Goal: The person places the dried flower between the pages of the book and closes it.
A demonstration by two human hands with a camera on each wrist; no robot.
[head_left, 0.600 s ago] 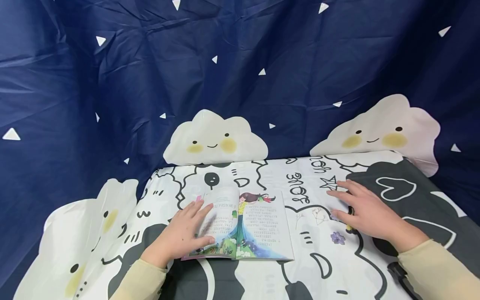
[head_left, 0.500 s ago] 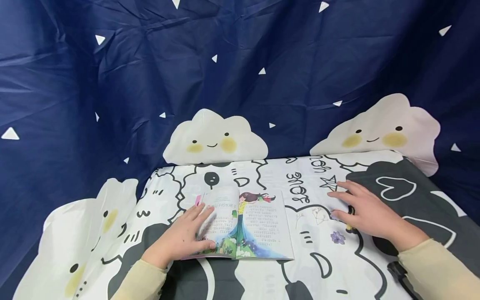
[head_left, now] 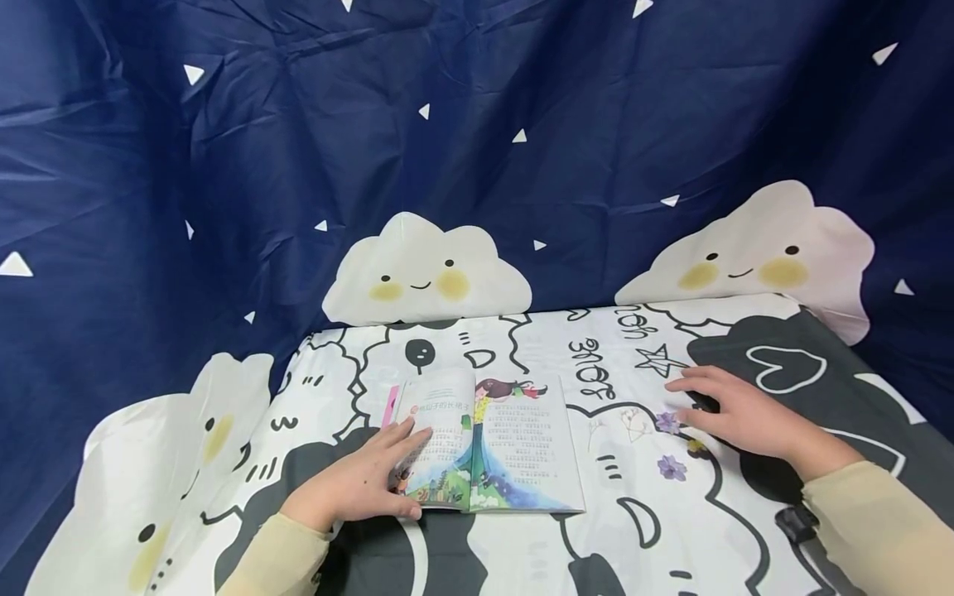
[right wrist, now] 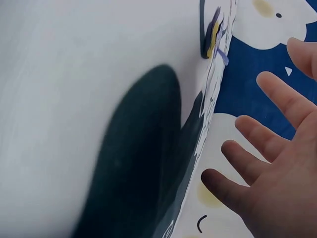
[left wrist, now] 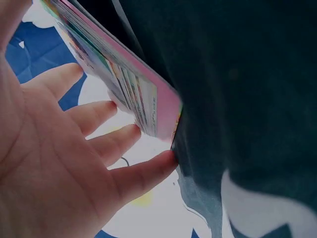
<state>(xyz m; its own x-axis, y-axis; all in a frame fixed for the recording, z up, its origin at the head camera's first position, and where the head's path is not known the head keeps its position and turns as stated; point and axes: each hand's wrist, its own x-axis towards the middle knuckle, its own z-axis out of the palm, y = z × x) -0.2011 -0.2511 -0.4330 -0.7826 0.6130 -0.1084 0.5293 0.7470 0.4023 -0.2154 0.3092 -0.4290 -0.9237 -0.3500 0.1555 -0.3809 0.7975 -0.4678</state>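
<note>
The book (head_left: 529, 447) lay open on the black-and-white patterned cloth (head_left: 522, 555), between the two hands, and the left hand (head_left: 354, 480) was at its left page with fingers spread, though how firmly they touched the paper was hard to tell. The right hand (head_left: 753, 418), its fingers likewise apart, hung over the cloth just beside two purple flowers (head_left: 672, 468) and a yellow flower (head_left: 696, 446), well apart from the book.

Book (head_left: 486, 443) shared: head high, left-wrist close
</note>
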